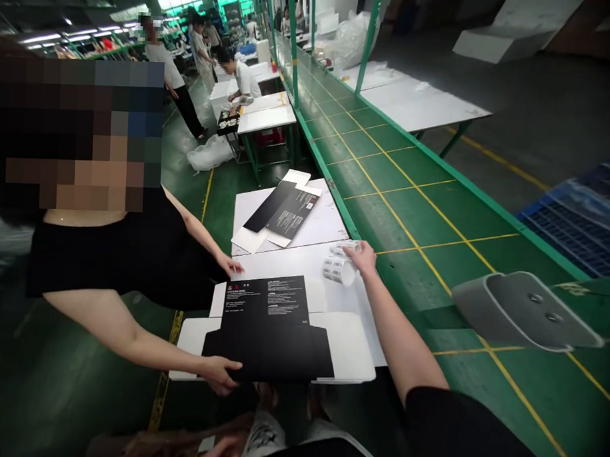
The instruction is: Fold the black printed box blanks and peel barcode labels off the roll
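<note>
A flat black-and-white carton (275, 351) lies on the white tabletop (264, 262), its upper panel bearing "SCALE SERIES" beneath small red marks, a figure like "1/18" ahead of it; the white print below and beside is too fine to read. Just behind, the right hand (362, 258) has thumb and fingers closed on a label roll (337, 271) with dark, unreadable barcode-like printing. The left hand (227, 449) is low at the bottom edge, blurred; I cannot tell how its fingers stand. A co-worker in black has one hand (222, 374) on the carton's near edge. A second printed carton (291, 211) lies farther back. Alongside runs a long green bench (386, 185) ruled in yellow, carrying a grey bin (517, 312); beyond, people stand among worktables.
</note>
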### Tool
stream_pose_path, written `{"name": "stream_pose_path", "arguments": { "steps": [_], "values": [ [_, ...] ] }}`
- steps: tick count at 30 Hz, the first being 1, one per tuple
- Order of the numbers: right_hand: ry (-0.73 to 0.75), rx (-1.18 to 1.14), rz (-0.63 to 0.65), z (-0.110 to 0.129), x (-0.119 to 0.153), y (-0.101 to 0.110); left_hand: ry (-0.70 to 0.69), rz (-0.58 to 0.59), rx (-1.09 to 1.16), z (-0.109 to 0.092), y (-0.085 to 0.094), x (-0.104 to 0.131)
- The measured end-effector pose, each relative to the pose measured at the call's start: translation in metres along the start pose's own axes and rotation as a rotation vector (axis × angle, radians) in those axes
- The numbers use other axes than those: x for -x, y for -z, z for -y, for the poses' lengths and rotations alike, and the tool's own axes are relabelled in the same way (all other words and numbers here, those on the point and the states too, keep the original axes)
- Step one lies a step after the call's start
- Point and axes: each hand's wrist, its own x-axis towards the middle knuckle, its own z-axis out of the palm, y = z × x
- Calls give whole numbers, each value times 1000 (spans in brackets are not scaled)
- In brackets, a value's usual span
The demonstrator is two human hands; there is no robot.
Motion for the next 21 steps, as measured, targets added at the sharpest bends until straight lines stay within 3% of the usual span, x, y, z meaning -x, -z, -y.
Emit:
{"name": "stream_pose_path", "arguments": {
  "steps": [2, 5, 8, 10, 12, 14, 15, 18, 21],
  "values": [
    [85, -219, 51, 3, 32, 7, -164, -27, -9, -32, -16, -4],
    [164, -474, 245, 8, 89, 22, -421, -51, 25, -113, -27, -7],
    [279, -546, 728, 21, 145, 47, -687, -228, 141, -194, -24, 4],
    [353, -448, 1032, 35, 176, 63, -803, -220, 167, -225, -22, 8],
    [382, -282, 1219, 49, 199, 74, -688, 13, 249, -231, -27, 5],
    [379, -82, 1306, 60, 216, 75, -436, 384, 412, -213, -42, -3],
    [369, 8, 1330, 63, 223, 73, -388, 449, 478, -199, -53, -7],
    [348, 223, 1393, 70, 237, 58, -335, 464, 642, -154, -89, -15],
    [366, 394, 1462, 74, 246, 42, -310, 438, 782, -124, -113, -13]
  ]
}}
